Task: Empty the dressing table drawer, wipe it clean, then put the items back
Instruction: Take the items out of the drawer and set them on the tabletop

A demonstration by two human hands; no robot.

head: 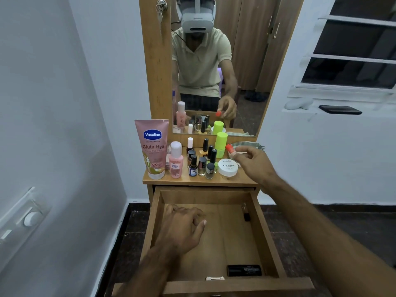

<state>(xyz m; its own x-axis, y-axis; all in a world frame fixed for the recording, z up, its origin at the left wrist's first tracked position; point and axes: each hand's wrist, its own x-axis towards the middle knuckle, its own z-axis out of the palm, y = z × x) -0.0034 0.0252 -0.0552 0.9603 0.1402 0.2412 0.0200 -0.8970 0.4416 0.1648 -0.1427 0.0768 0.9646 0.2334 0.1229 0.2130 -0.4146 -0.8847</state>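
Head view. Your right hand (254, 161) pinches a small red-capped bottle (230, 149) between fingertips and thumb, over the far right of the tabletop (192, 179), just beside the white nail polish remover jar (228, 167) and in front of a folded checked cloth (249, 145). Your left hand (182, 226) lies inside the open drawer (265, 232), fingers loosely bent on the floor at the far left; its grip holds nothing that can be seen.

Still in the drawer: a black tube (244, 270) lying flat at the near right, and a small dark bottle (246, 213) against the right wall. Emptying looks nearly done; wiping not begun.

Handling, judged: the red-capped bottle is light, rigid, probably glass, so breakable and smooth. Take it by the cap or shoulder and set it upright. The black tube is likely light, stiff and prone to rolling; take it across its middle.

Surface: the tabletop is narrow wood laminate, crowded with a Vaseline lotion tube (153, 148), a pink bottle (176, 160), a cluster of nail polish bottles (202, 161) and a lime green container (220, 144). Free space is scarce; the small bottles topple easily.

Room: mirror (214, 71) behind, white walls, window at the right, dark stone floor.
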